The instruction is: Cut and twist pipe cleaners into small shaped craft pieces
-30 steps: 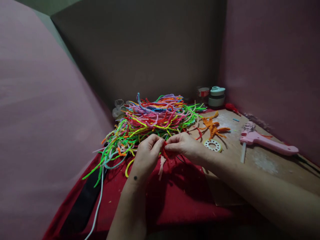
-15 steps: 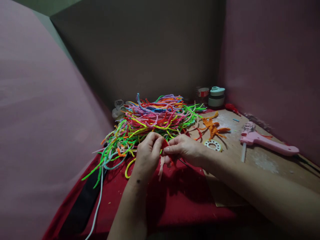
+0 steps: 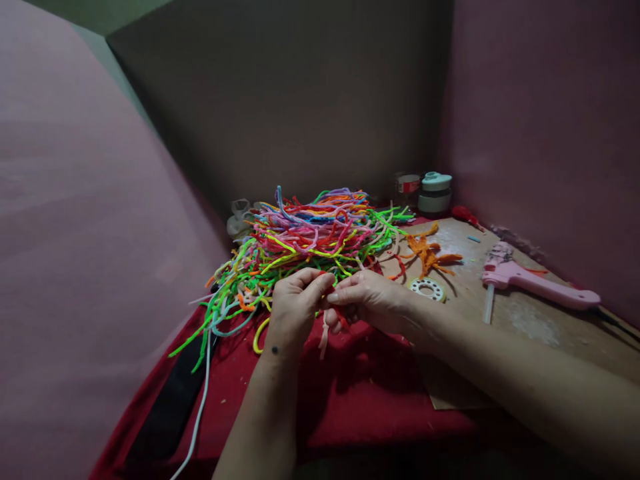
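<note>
My left hand (image 3: 299,303) and my right hand (image 3: 363,293) meet in front of a heap of many-coloured pipe cleaners (image 3: 310,233). Both are closed, fingertips pinching a red pipe cleaner (image 3: 343,318) that shows between and below them. Much of its shape is hidden by the fingers. A pale pink pipe cleaner piece (image 3: 324,339) hangs just below my fingertips; I cannot tell whether it is joined to the red one. Beneath both hands lies a red cloth (image 3: 360,407) covering the table.
On a brown board (image 3: 465,360) at the right lie a pink glue gun (image 3: 540,283), a white perforated ring (image 3: 427,289) and an orange pipe cleaner shape (image 3: 430,257). A teal-lidded container (image 3: 435,192) stands behind. A white cord (image 3: 200,407) crosses a black flat object (image 3: 167,407) at left.
The fingertips have drawn slightly closer together, and less red shows above them. The whole view has shifted a little; the other things lie as before.
</note>
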The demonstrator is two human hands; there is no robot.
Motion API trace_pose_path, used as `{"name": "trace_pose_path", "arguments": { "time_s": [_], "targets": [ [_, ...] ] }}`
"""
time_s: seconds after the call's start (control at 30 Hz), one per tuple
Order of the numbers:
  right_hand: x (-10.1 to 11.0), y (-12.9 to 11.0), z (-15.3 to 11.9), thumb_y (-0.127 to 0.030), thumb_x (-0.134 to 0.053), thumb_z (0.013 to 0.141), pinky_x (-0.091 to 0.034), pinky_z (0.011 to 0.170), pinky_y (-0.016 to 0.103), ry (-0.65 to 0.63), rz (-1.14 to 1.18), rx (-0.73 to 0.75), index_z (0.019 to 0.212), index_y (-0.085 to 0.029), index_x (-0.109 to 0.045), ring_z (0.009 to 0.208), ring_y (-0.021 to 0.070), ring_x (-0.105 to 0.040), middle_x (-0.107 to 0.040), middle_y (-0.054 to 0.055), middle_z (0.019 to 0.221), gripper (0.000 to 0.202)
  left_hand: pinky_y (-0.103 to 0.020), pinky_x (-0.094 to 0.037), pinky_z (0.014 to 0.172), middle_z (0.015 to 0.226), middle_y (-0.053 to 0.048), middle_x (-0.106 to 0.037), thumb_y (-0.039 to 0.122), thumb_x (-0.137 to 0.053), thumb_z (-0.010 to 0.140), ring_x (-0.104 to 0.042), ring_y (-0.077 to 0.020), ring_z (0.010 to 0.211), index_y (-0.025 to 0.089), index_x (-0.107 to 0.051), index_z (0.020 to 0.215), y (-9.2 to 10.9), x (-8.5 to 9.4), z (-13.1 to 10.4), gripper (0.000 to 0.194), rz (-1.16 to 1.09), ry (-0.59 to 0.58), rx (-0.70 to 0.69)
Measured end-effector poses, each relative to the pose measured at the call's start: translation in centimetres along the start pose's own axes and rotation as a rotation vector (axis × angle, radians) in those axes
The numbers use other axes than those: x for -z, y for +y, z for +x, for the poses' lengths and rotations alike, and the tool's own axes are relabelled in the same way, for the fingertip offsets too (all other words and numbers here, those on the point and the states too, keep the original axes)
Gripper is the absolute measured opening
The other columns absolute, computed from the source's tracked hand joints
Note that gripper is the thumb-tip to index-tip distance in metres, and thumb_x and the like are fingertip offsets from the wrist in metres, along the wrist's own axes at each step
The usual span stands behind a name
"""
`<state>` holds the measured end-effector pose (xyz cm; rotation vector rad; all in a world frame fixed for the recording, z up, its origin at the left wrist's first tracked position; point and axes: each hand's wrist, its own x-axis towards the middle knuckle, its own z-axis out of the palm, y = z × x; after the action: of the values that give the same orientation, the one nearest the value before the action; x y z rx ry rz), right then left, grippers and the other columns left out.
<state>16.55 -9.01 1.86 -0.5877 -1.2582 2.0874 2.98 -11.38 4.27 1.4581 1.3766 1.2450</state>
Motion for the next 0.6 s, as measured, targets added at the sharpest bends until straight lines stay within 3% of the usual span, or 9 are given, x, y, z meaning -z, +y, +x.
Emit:
{"name": "trace_pose_path", "arguments": {
  "time_s": [0.23,0.43,0.6],
  "targets": [
    [-0.30,0.23,0.11,-0.033,-0.064,0.067,-0.042,0.053,0.025,0.050,-0.216,0.158,0.063,-0.008,-0.062,0.047,0.0097,-0.054,-0.063,0.004,0.056,0.026,-0.020,-0.039,0.051,0.058,0.002,-0.058,0.033,-0.058,0.072,-0.049,-0.0093,0.054,0.015,-0.061,0.061,-0.53,-0.15,0.06,0.021,0.303,0.160,-0.205],
    [0.07,0.80,0.28,-0.034,-0.065,0.068,-0.044,0.055,0.027,-0.001,-0.078,0.052,0.070,-0.008,-0.062,0.054,0.0139,-0.060,-0.066,0.009,0.064,0.027,-0.018,-0.034,0.044,0.049,0.004,-0.051,0.031,-0.062,0.069,-0.043,-0.0064,0.045,0.013,-0.058,0.059,-0.10,0.13,0.45,0.021,0.083,-0.022,-0.014],
    [0.26,0.53,0.41,-0.028,-0.066,0.067,-0.042,0.051,0.025,0.032,0.030,0.069,0.072,-0.009,-0.063,0.052,0.0131,-0.059,-0.065,0.007,0.061,0.020,-0.016,-0.034,0.041,0.053,0.005,-0.051,0.039,-0.063,0.069,-0.043,-0.0045,0.042,0.014,-0.060,0.072,-0.47,-0.07,0.62,0.025,-0.141,-0.041,0.023]
  ]
}}
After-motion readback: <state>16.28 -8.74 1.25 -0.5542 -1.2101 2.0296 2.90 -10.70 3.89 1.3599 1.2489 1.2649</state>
